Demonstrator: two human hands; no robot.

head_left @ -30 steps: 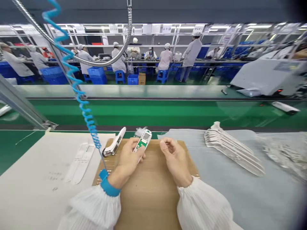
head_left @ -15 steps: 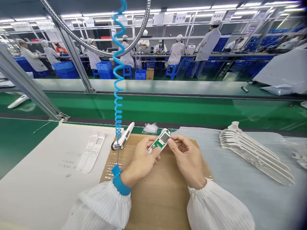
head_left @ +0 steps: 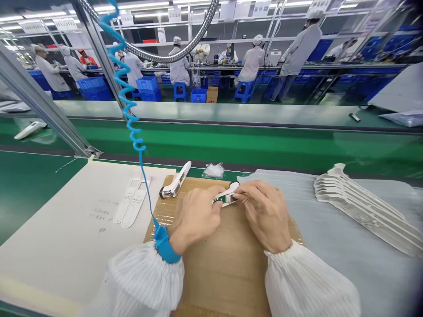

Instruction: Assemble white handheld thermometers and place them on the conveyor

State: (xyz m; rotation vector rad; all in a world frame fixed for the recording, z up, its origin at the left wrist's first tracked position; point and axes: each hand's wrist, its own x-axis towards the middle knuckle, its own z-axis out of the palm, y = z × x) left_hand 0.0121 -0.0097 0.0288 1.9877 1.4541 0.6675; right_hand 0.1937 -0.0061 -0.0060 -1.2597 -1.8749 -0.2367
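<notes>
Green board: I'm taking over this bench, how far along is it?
Looks done: one white casing lies on the cardboard. In hand: left hand and right hand grip a white-cased board. Left: a stack of white casings on the right, two white covers on the paper.

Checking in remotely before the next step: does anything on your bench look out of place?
Nothing looks damaged; one oddity is a crumpled clear plastic bag lying loose just beyond the far edge of the cardboard sheet.

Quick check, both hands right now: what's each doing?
Left hand: closed, holding a white plastic casing with green circuit board.
Right hand: closed, holding the same casing's other end.
</notes>
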